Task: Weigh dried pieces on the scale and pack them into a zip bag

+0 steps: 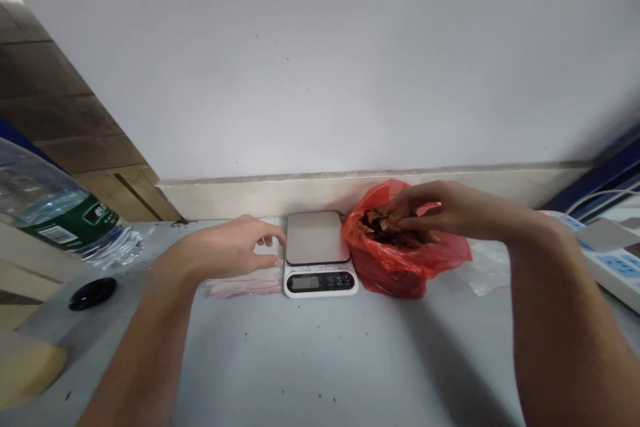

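A white kitchen scale with a flat metal top stands near the wall; I cannot read its display clearly. My left hand is at the scale's left edge, thumb and fingers apart, holding nothing. Right of the scale is an open red plastic bag with dried brown, leaf-like pieces in it. My right hand reaches into the bag's mouth, its fingers closed around some of the pieces; the fingertips are partly hidden among them.
Clear plastic zip bags lie left of the scale, and another clear bag lies behind the right wrist. A large water bottle and a black oval object are at left. A white device with blue buttons stands at right.
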### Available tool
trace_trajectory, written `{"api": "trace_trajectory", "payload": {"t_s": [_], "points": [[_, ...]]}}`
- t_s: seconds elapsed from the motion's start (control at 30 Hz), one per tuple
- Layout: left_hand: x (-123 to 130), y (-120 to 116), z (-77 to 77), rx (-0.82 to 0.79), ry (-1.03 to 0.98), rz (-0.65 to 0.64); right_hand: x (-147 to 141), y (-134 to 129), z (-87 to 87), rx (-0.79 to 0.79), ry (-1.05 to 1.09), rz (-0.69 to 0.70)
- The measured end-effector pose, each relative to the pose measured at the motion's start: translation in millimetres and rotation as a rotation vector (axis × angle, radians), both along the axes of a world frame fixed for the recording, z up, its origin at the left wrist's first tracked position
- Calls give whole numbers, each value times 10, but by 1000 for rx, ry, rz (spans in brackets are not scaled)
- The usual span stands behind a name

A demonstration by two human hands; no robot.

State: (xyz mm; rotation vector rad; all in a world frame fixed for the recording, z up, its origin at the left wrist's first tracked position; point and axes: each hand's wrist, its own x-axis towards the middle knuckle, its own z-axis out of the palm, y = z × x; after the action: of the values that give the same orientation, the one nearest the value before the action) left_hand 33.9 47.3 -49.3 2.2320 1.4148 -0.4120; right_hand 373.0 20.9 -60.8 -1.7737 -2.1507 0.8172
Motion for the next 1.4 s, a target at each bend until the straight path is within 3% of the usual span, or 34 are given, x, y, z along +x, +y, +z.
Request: {"api": "trace_trajectory", "payload": {"t_s": [0.4,0.6,0.87,1.1,1.27,1.4], "points": [[-92,18,26,23,-15,40,-50,-95,122,82,148,50],[-105,25,27,23,-18,90,-66,-58,102,157,225,36],[-144,20,21,41,-18,79,-76,-79,98,111,196,43],[-9,-1,-55,76,-74,0,-55,18,-17,33,84,11],[143,-46,-116,240,-223,-97,-31,53,-61,-84,19,50],[281,-88,-156,401,-372,-209,50,-58,45,46,28,-35]]}}
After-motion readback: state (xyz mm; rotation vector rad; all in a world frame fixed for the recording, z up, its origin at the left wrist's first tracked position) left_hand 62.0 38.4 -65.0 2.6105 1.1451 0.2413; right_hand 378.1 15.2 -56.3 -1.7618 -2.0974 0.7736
